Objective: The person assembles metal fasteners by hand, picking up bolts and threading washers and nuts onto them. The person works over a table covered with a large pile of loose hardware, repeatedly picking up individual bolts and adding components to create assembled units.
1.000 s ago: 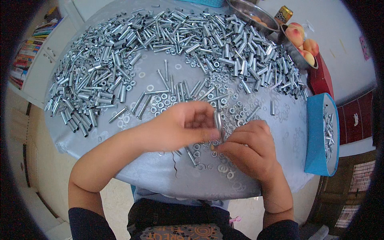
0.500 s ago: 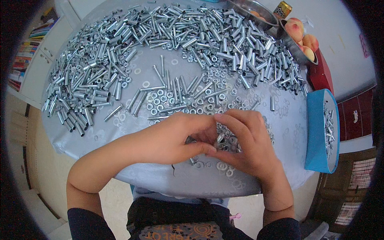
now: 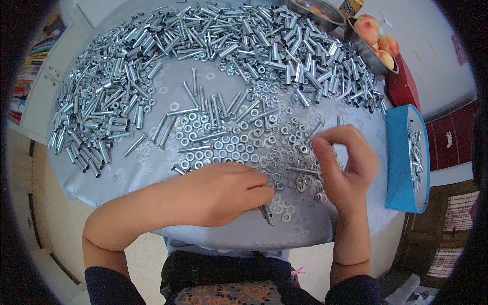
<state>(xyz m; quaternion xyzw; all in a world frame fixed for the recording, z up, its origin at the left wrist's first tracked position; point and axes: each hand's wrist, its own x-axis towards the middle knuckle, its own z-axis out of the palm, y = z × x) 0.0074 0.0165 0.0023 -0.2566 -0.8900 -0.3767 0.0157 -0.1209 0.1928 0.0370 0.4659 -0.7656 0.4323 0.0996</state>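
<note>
My left hand [image 3: 229, 195] is closed around a metal bolt [image 3: 267, 215]. The bolt's lower end sticks out beneath the fingers, tilted toward the table's near edge; the rest of it is hidden. Off to the right, my right hand [image 3: 351, 168] is lifted over the table, its thumb and forefinger curled together at the tips. Whatever is between them, if anything, is too small to make out. Hex nuts [image 3: 219, 145] are spread just beyond the left hand, with loose washers [image 3: 277, 158] between the two hands. Several long bolts [image 3: 216, 109] lie behind the nuts.
A broad heap of metal sleeves and bolts [image 3: 244, 35] arcs along the table's far side. A blue bin [image 3: 399, 157] with small metal parts stands at the right edge. Peaches [image 3: 367, 30] in a metal bowl, a red box [image 3: 404, 84] and a can [image 3: 351, 7] sit at the far right.
My right hand has moved away from the left, to the right. My left hand has turned and come slightly nearer, and the bolt's end now shows below it. The whole view has shifted slightly.
</note>
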